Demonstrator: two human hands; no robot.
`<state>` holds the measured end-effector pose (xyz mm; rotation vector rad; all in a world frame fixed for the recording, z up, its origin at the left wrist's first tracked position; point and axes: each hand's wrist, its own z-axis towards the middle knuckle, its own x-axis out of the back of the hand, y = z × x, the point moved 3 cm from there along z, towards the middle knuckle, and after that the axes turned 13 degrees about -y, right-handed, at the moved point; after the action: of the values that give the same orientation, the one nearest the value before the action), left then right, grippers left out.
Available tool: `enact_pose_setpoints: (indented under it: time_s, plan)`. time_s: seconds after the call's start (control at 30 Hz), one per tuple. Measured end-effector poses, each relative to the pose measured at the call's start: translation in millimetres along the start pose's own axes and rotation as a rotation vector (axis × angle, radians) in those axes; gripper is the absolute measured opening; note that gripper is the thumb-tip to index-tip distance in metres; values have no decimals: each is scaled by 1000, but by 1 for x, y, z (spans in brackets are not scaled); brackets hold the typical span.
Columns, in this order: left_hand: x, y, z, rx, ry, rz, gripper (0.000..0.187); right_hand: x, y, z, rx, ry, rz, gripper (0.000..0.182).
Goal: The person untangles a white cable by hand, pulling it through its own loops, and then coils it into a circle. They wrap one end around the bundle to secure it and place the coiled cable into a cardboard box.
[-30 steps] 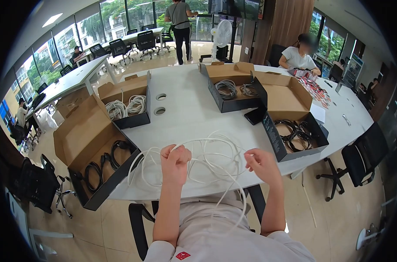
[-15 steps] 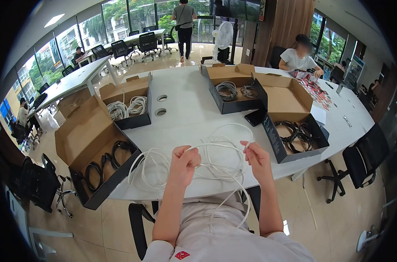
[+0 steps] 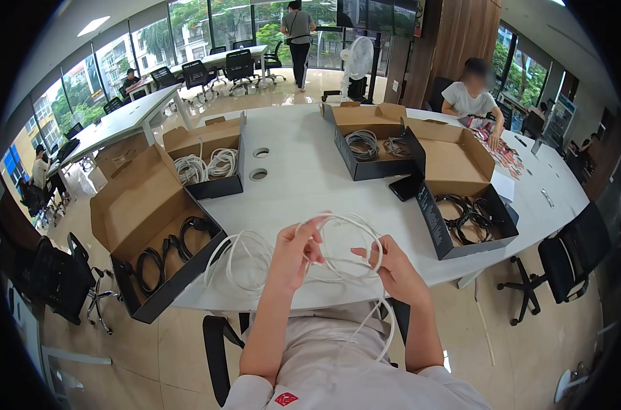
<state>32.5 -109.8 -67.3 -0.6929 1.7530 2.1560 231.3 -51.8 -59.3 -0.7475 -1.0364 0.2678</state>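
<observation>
Close in front of my body, both hands are on a white cable [image 3: 387, 311] that forms loops between them. My left hand [image 3: 297, 251] is closed on the cable at the left side of the loops, with its index finger reaching over the top. On the right side, my right hand [image 3: 394, 268] pinches the same cable between thumb and fingers. From there a length hangs down over my lap. More loose white cable loops [image 3: 237, 237] lie on the white table [image 3: 290, 184] left of my left hand.
Open cardboard boxes flank the work area: one with black cables [image 3: 148, 271] at left, another with white cables [image 3: 222, 162] behind it. At right are a box of grey cables [image 3: 362, 145] and one of black cables [image 3: 469, 217]. A phone [image 3: 403, 187] lies between those. A seated person [image 3: 469, 99] handles red packets.
My hands have brought the cable into a rounder, raised loop. The left hand has moved slightly right and its fingers have loosened; the right hand has moved slightly down and left.
</observation>
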Motion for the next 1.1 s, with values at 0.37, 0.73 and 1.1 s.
enact_pose_setpoints:
  time_s: [0.37, 0.73, 1.1]
  plan:
    - [1, -7, 2, -30, -20, 62, 33, 18, -23, -10, 228, 374, 350, 32]
    - [-28, -6, -13, 207, -239, 163, 28, -4, -29, -2, -52, 338, -29, 33]
    - [-27, -21, -12, 292, -469, 78, 39, -12, -4, -3, 105, 220, 1062, 29]
